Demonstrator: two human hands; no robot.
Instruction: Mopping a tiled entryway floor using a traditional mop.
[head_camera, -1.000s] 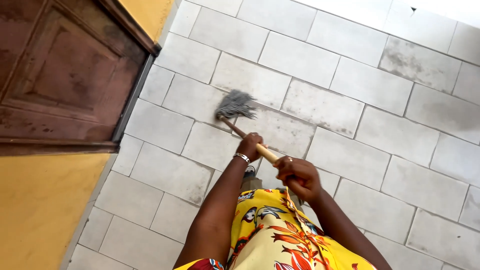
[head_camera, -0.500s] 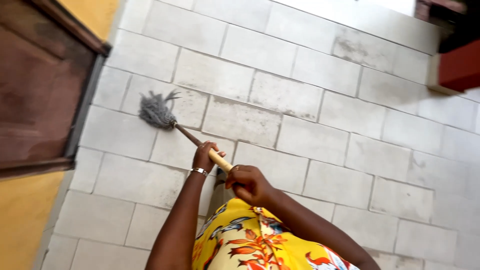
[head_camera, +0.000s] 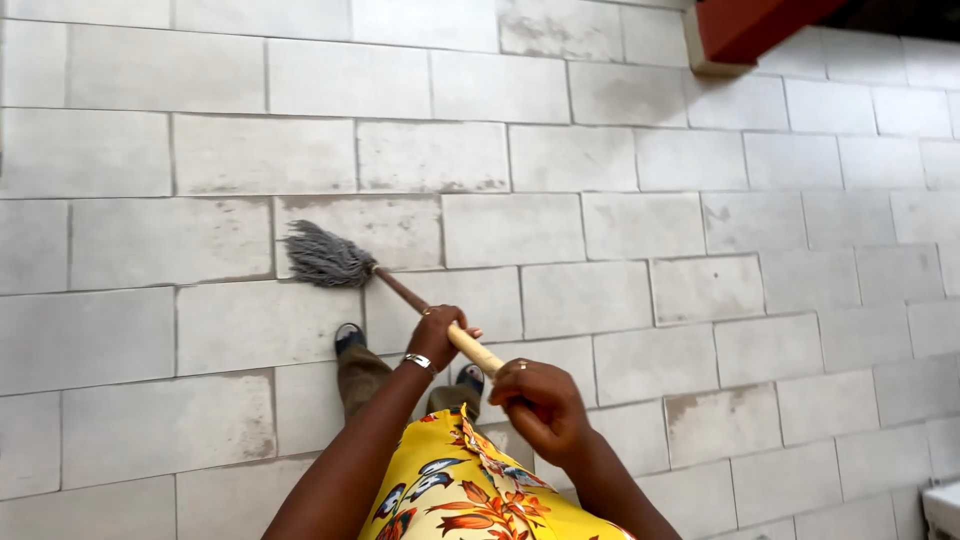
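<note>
While both hands clasp the mop handle (head_camera: 470, 346) | left hand (head_camera: 436, 335) wrapped farther down, right hand (head_camera: 540, 407) near | grey mop head (head_camera: 326, 260) on tiled floor (head_camera: 600, 220), far-left | likely light, stiff shaft, limp strands; grip pale wood.

Bright, even daylight; sharp, soft shadows, no glare.

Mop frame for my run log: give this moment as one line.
left hand: gripping mop handle | right hand: gripping handle higher up | mop head: on tiled floor | shoes: behind mop
</note>
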